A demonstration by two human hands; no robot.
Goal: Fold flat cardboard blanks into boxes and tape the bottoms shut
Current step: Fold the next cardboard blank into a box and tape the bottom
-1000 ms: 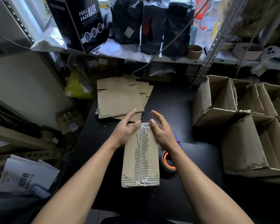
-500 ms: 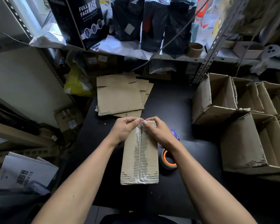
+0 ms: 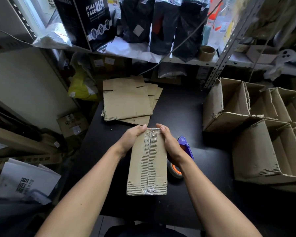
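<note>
So the box [image 3: 147, 161] was stood bottom-up at the middle of the worktop [image 3: 186, 108], clear tape already run along its seam. It was clamped at the far end by both hands, left hand [image 3: 132, 139] at 10 o'clock and right hand [image 3: 171, 144] at 2, each grip curled over a corner, probably so the tape end got pressed down. The tape dispenser [image 3: 184, 142] was parked just beside at 3, flat blanks [image 3: 126, 98] stacked at 12, finished boxes [image 3: 246, 120] piled at 3.
</note>
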